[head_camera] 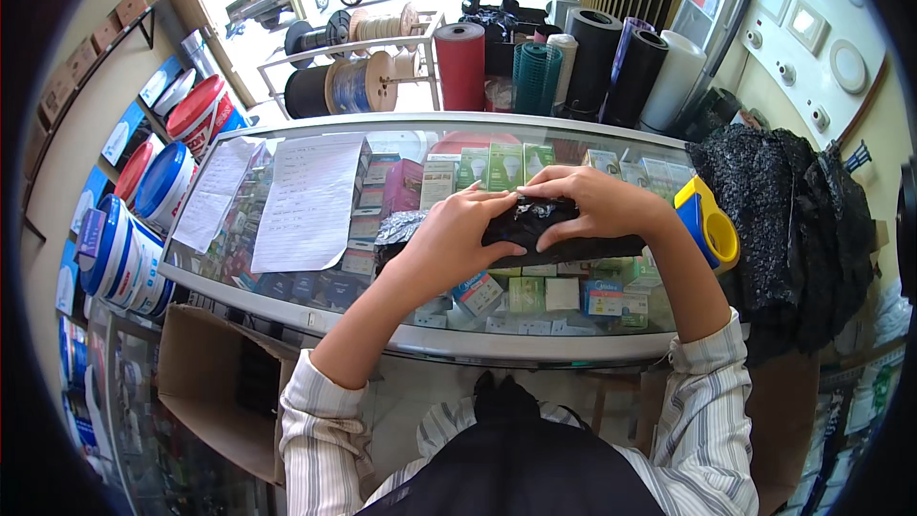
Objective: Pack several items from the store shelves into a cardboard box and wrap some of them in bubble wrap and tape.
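A long bundle wrapped in black plastic [512, 231] lies across the glass-topped display counter [430, 344]. On its left half rests my left hand [466, 231], fingers over the top and thumb along the near side. My right hand [598, 204] grips the right half, its fingertips close to those of my left hand. Between the hands the plastic is creased and shiny. A crinkled silvery end [401, 226] sticks out at the left, beside my left wrist. To the right of my right forearm stands a yellow and blue tape dispenser [709, 226].
Black bubble wrap [774, 222] is heaped at the counter's right end. Handwritten sheets [311, 201] lie on the left. Bulb boxes [505, 165] show beneath the glass. Beyond stand cable spools [358, 86] and material rolls [458, 64]. An open cardboard box [208, 373] sits below left.
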`<state>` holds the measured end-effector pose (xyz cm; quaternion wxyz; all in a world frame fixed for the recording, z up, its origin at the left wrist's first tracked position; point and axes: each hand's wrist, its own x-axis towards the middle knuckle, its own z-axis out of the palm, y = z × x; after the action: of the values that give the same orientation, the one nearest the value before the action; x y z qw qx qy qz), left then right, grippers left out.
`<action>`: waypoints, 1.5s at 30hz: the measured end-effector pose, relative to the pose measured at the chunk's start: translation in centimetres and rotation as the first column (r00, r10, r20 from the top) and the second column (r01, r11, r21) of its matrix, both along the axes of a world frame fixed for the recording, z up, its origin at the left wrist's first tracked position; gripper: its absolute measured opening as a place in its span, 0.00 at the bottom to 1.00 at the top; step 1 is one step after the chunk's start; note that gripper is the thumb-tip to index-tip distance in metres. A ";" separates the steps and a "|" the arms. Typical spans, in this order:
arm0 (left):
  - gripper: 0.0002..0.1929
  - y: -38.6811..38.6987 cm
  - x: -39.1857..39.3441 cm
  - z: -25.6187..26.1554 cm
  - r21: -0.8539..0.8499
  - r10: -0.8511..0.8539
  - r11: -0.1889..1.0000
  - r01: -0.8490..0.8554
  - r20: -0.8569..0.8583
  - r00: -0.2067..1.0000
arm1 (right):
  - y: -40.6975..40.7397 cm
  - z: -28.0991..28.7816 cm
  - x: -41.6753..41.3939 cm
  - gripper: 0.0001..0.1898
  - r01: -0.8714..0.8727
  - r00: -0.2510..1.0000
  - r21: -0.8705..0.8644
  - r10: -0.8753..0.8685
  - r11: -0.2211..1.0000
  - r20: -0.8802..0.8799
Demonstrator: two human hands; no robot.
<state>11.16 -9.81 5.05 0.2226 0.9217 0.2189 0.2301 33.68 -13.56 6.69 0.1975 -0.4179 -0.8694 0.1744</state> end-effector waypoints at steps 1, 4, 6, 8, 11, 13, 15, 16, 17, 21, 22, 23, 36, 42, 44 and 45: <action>0.28 0.0 0.0 -0.2 0.052 -0.002 0.999 0.001 0.023 1.000 | -0.1 0.1 -0.1 0.29 0.012 0.999 -0.002 -0.013 1.000 -0.053; 0.27 -0.2 0.1 -0.5 0.083 0.029 0.996 -0.033 0.046 0.999 | -0.7 0.2 -0.9 0.23 0.087 0.990 -0.062 -0.093 0.994 -0.105; 0.26 -0.3 0.2 -0.8 0.085 0.046 0.995 -0.053 0.076 0.996 | -1.2 -0.8 -0.9 0.20 0.122 0.984 0.007 -0.120 0.992 -0.129; 0.26 -0.3 0.1 -0.7 0.092 0.043 0.994 -0.051 0.083 0.996 | -1.9 -1.3 -1.3 0.14 0.177 0.973 0.114 -0.156 0.978 -0.172; 0.25 -0.5 0.2 -0.9 0.123 0.043 0.991 -0.054 0.087 0.995 | -2.5 -2.0 -1.8 0.13 0.243 0.969 0.219 -0.228 0.945 -0.094; 0.22 -0.4 0.4 -1.6 0.275 0.020 0.960 -0.051 0.116 0.993 | -2.9 -2.3 -2.2 0.10 0.236 0.971 0.365 -0.232 0.900 -0.057; 0.19 -0.7 0.4 -2.4 0.336 0.004 0.940 -0.052 0.141 0.990 | -3.1 -3.2 -2.0 0.12 0.190 0.965 0.609 -0.259 0.770 0.026; 0.18 -0.8 0.3 -2.5 0.319 0.007 0.946 -0.057 0.155 0.988 | -3.3 -3.6 -1.9 0.14 0.162 0.965 0.663 -0.256 0.731 0.047; 0.17 -0.8 0.3 -2.6 0.301 0.010 0.952 -0.062 0.169 0.986 | -3.4 -3.8 -2.0 0.14 0.163 0.965 0.665 -0.257 0.729 0.045; 0.13 -1.2 0.4 -2.6 0.354 0.030 0.929 -0.109 0.221 0.975 | -4.3 -3.5 -2.2 0.15 0.129 0.962 0.710 -0.262 0.692 0.081; 0.13 -1.2 0.5 -2.7 0.354 0.031 0.929 -0.109 0.218 0.975 | -4.6 -3.0 -2.7 0.16 0.158 0.958 0.635 -0.274 0.756 0.088; 0.12 -1.1 0.6 -3.0 0.367 0.043 0.921 -0.131 0.236 0.971 | -4.8 -2.7 -3.0 0.16 0.188 0.953 0.553 -0.286 0.812 0.096; 0.34 -1.3 0.1 1.0 0.409 0.148 0.907 -0.100 -0.086 0.985 | -4.6 -2.8 -0.6 0.17 0.088 0.960 0.557 -0.219 0.826 0.174; 0.29 -2.8 1.0 -2.5 0.311 0.162 0.933 -0.181 0.087 0.983 | -3.8 -3.4 0.4 0.15 0.088 0.981 0.565 -0.170 0.821 0.093; 0.29 -2.8 1.3 -3.4 0.326 0.158 0.925 -0.196 0.139 0.977 | -4.1 -3.7 0.0 0.14 0.118 0.979 0.588 -0.193 0.801 0.066; 0.28 -2.8 1.5 -3.9 0.340 0.158 0.915 -0.217 0.193 0.968 | -4.2 -3.7 -0.1 0.14 0.117 0.979 0.586 -0.192 0.802 0.068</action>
<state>12.64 -12.61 1.17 0.0447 0.8998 0.2421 0.3603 33.54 -17.77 3.02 0.2746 -0.4173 -0.8547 -0.1411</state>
